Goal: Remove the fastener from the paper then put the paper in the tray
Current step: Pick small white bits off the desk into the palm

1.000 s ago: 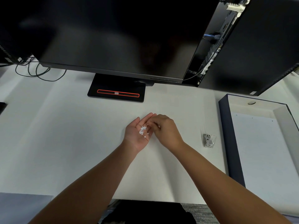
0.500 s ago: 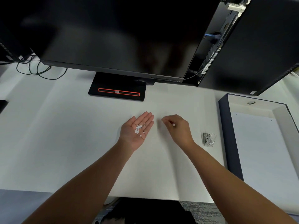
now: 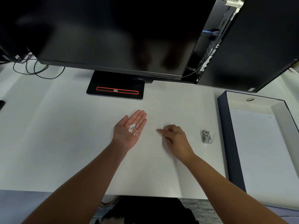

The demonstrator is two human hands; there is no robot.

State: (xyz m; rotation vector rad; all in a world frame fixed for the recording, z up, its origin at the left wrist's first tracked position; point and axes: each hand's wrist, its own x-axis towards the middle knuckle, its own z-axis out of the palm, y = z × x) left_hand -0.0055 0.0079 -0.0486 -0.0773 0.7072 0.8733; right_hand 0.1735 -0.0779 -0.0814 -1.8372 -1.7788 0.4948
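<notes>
My left hand (image 3: 124,135) lies palm up on the white desk and carries several tiny white paper bits (image 3: 131,127). My right hand (image 3: 176,139) rests just right of it, knuckles up, fingers curled, with the forefinger and thumb stretched left onto the desk; it is blurred and I see nothing in it. A small clear fastener (image 3: 208,136) lies on the desk between my right hand and the tray. The dark-walled tray (image 3: 226,143) stands at the right with a white paper sheet (image 3: 262,151) flat inside it.
A large dark monitor (image 3: 113,38) hangs over the back of the desk on a black base (image 3: 115,88) with a red outline. A second dark screen (image 3: 258,46) stands behind the tray. Black cables (image 3: 37,70) loop at the back left. The desk's front edge (image 3: 145,195) is near me.
My right hand has pulled away from my left palm, moved right and come down onto the desk. My left hand has opened flatter, with the bits still in it.
</notes>
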